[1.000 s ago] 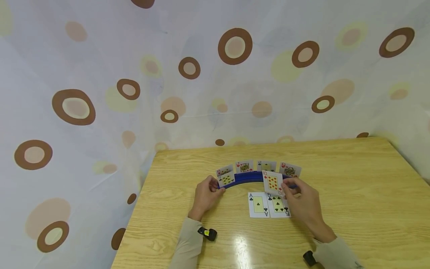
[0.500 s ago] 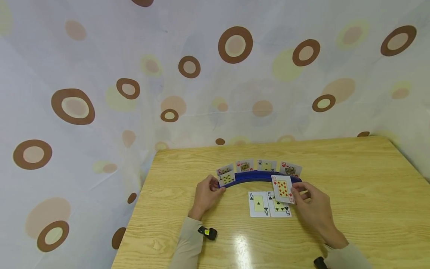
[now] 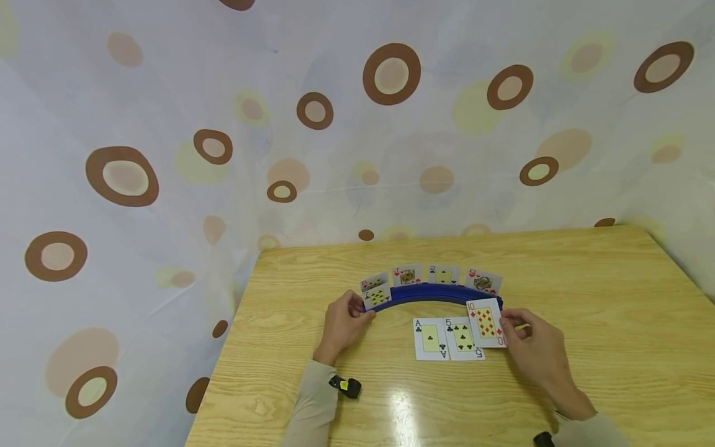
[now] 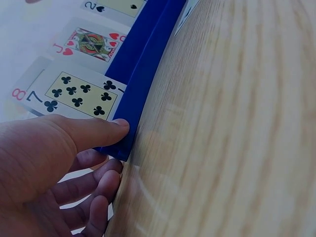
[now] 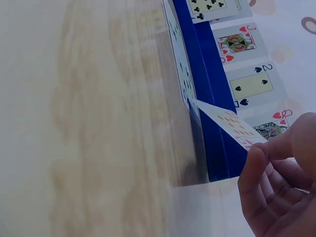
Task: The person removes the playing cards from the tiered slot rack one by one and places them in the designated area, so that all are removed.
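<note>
My right hand (image 3: 537, 351) pinches the ten of diamonds (image 3: 485, 323) by its right edge, between thumb and fingers. That card is tilted and overlaps the right side of the five of clubs (image 3: 460, 336) in the head view. Beside the five lies the ace of clubs (image 3: 429, 340), face up on the table. My left hand (image 3: 342, 324) grips the left end of a curved blue card holder (image 3: 427, 293), thumb on its front and fingers curled behind. The seven of clubs (image 4: 81, 96) stands in the holder by that thumb, partly covering a red eight (image 4: 19, 94).
Farther along the holder stand the jack of hearts (image 3: 406, 275), the two of spades (image 3: 444, 275) and the queen of hearts (image 3: 483, 282). The wooden table (image 3: 614, 310) meets a dotted cloth (image 3: 335, 149) at its back and left.
My right hand has moved the ten of diamonds right and toward me, from in front of the holder to the right edge of the five. My left hand stays on the holder.
</note>
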The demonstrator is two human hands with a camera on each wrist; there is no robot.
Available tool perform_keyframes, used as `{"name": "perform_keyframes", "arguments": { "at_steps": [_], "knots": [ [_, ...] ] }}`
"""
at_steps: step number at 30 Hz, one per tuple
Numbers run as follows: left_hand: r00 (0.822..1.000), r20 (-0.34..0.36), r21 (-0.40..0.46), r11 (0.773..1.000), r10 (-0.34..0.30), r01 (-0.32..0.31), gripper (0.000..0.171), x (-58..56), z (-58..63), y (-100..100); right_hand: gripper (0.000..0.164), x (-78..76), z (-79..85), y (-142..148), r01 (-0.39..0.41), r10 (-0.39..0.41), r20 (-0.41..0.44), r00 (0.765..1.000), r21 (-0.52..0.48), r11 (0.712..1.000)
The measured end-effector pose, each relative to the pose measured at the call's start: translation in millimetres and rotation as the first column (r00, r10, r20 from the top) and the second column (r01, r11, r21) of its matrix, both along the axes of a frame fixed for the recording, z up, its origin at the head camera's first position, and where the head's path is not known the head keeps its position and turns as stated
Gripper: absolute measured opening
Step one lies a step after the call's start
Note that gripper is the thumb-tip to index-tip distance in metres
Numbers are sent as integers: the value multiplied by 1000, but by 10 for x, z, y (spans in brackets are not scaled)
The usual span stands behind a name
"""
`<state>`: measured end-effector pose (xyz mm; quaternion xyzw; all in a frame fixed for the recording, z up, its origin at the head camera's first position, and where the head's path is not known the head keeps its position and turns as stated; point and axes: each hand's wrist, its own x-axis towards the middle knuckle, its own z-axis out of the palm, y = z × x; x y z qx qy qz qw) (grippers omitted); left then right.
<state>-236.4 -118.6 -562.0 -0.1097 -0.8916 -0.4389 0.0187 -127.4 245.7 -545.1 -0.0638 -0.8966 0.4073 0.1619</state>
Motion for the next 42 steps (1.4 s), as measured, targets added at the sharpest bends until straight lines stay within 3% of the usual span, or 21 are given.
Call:
{"name": "perform_keyframes", "arguments": {
  "at_steps": [21,42],
  "knots": [
    [1000,8,-3,1000,2,-2,24,18,29,2,27,61,-39,264,-57,50,179,983,36,998],
    [1000,13,-2,1000,3,-2,23,17,37,4,31,35,-36,286,-118,131,306,943,-61,991]
  ]
}}
